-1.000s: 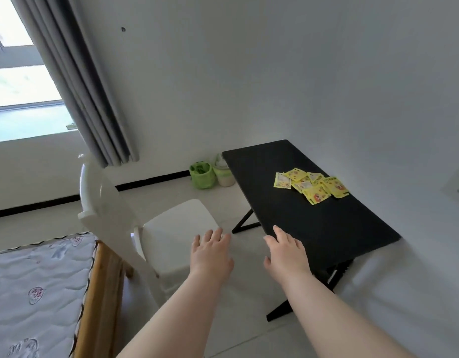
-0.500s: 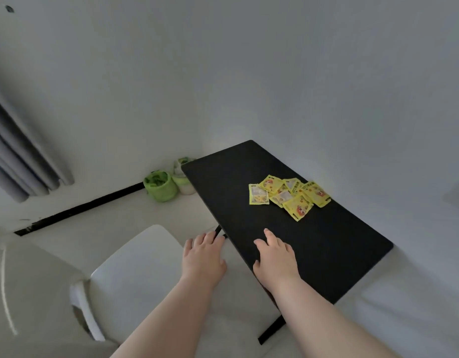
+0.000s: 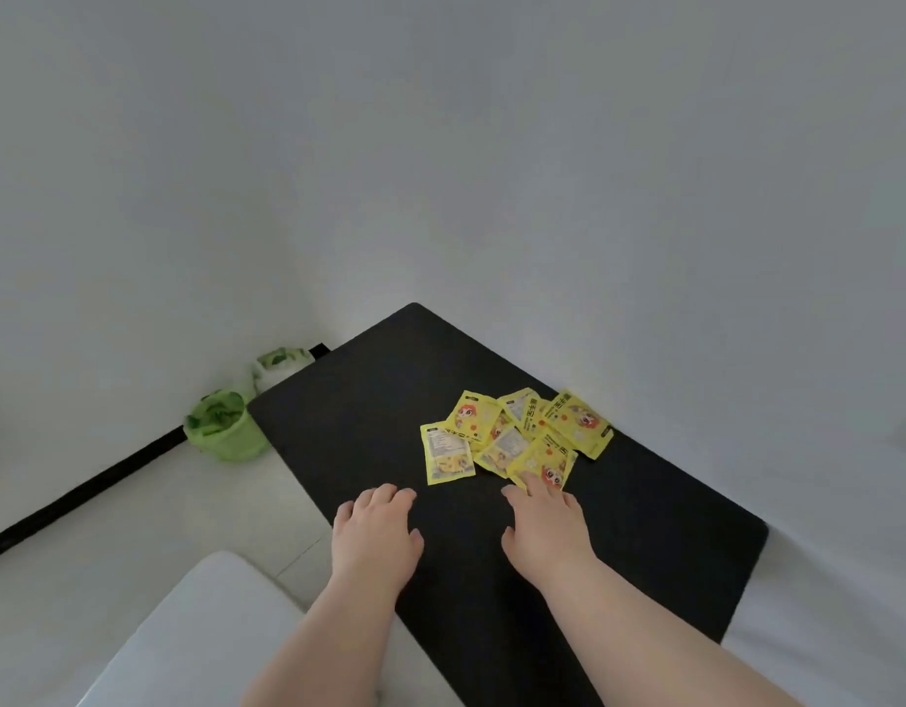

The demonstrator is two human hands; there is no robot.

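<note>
head view showed yellow sachets (image 3: 473,418) lying in a loose, overlapping heap on the black bench (image 3: 369,400), toward the bench's wall side. i counted seven, though the overlaps could have hidden another. they looked light, thin and floppy, with slick printed faces, so likely to slide on the bench rather than lift; pinching a free corner or sealed edge seemed the surest hold. the right grip (image 3: 545,528) was spread and empty, a fingertip touching the nearest sachet (image 3: 542,459). the left grip (image 3: 376,533) hovered loosely spread over the bench's left edge, holding nothing. two green-lined bins (image 3: 226,436) stood on the floor off the bench's far left corner.
</note>
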